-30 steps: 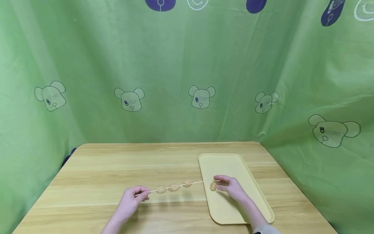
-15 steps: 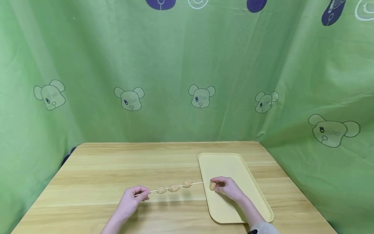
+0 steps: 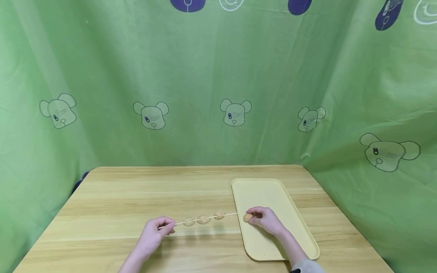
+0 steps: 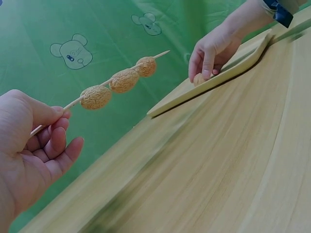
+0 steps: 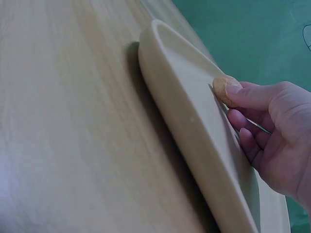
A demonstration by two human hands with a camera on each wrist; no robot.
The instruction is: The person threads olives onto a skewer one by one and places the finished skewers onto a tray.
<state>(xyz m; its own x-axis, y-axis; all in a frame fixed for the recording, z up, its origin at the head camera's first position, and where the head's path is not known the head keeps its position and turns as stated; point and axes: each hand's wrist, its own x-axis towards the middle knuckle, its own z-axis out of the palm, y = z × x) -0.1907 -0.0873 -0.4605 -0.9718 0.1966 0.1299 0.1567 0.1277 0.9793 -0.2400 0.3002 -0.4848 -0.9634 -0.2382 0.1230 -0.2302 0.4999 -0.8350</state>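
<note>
My left hand [image 3: 154, 232] pinches a thin wooden skewer [image 4: 74, 103] near one end, above the table. Threaded along it are three wrinkled tan balls [image 4: 123, 80], the middle one largest in the head view. The skewer's bare pointed tip [image 4: 164, 53] points right, toward the tray. Over the cream tray [image 3: 268, 242], my right hand [image 3: 269, 220] pinches a single tan ball [image 5: 224, 90] between thumb and fingers. In the head view that ball [image 3: 247, 217] sits just right of the skewer tip, apart from it. Its far side is hidden by the fingers in the right wrist view.
The tray has a raised rim [image 5: 180, 114] and stands on the right part of the wooden table [image 3: 136, 197]. Green curtains [image 3: 191, 140] printed with bear heads enclose the back and sides. A dark band shows at the right sleeve [image 4: 278, 12].
My right hand has moved slightly left and its fingers have closed on the ball, which has turned to lie flatter. The left hand and skewer have hardly moved.
</note>
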